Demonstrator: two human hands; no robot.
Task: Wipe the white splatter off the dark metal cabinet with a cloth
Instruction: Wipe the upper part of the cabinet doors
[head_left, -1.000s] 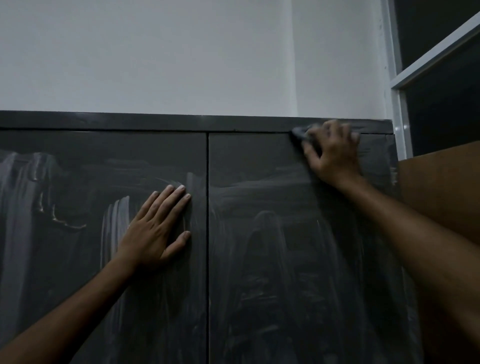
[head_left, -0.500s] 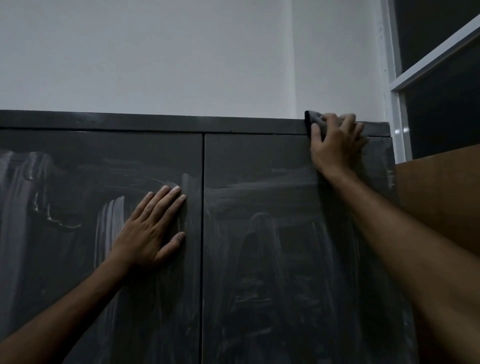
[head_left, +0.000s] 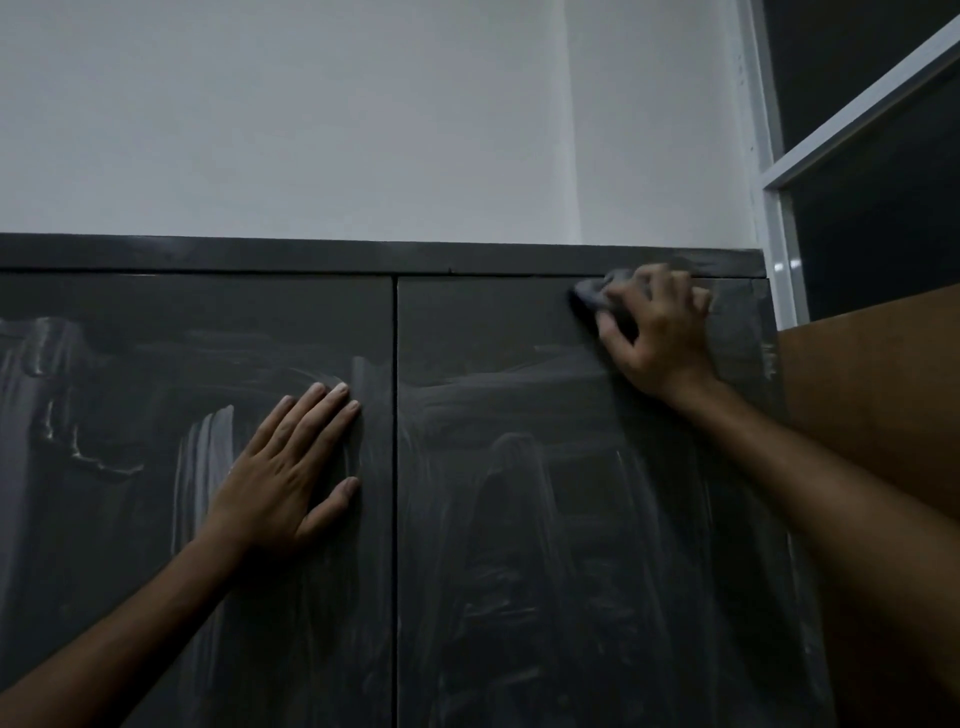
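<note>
The dark metal cabinet (head_left: 483, 322) fills the lower half of the view, with two doors and a vertical gap between them. White smears (head_left: 202, 457) streak both doors below a cleaner band near the top. My right hand (head_left: 657, 332) grips a small grey cloth (head_left: 592, 296) against the upper right door, just under the top rail. My left hand (head_left: 291, 473) rests flat, fingers straight, on the left door beside the gap.
A pale wall (head_left: 363, 119) rises above the cabinet. To the right stand a white window frame (head_left: 779, 249) with dark panes and a brown board (head_left: 878, 395) next to the cabinet's right edge.
My right hand has slid the cloth down and left from the top rail onto the upper part of the right door. My left hand has stayed flat in place.
</note>
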